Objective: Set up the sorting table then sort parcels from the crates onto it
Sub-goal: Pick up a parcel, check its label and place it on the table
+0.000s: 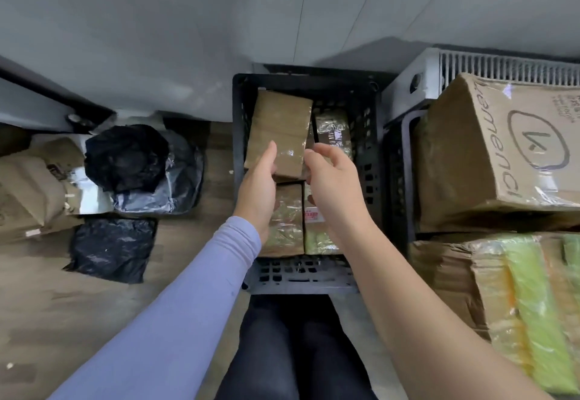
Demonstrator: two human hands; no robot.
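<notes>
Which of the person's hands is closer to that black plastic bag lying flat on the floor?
Left. The left hand is over the crate's left side, nearer the black bag; the right hand is farther right.

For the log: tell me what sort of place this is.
Probably a parcel sorting or storage room: a black crate packed with taped parcels, a big cardboard box beside it, and black bags on the floor.

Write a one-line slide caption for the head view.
Left hand grips a brown taped cardboard parcel over the black plastic crate while the open right hand reaches in.
</notes>
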